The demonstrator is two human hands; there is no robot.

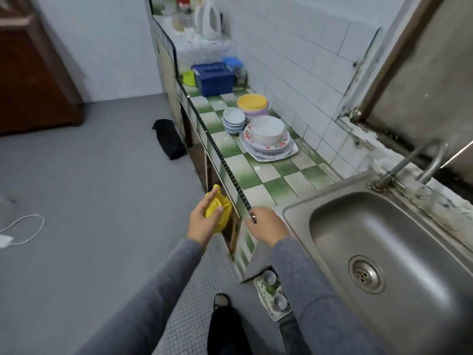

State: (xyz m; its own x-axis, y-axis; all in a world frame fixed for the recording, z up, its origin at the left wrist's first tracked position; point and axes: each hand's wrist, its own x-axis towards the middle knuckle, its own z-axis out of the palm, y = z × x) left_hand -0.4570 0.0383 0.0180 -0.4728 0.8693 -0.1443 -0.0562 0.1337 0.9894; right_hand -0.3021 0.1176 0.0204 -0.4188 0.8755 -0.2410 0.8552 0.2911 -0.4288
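Observation:
My left hand (203, 222) grips a bunched yellow cloth (217, 207) in front of the counter's front face, just below its edge. My right hand (267, 228) sits at the front edge of the green-and-white checkered counter (256, 175), beside the left rim of the steel sink (384, 239). Its back faces the camera and its fingers curl out of sight, so I cannot tell whether it holds anything. Both arms wear grey sleeves.
On the counter stand a stack of floral plates with a white bowl (268, 139), small stacked bowls (233, 120), yellow plates (252, 102), a blue box (213, 78) and a kettle (208, 19). A faucet (414, 165) rises behind the sink. A tray of cups (272, 295) lies on the floor.

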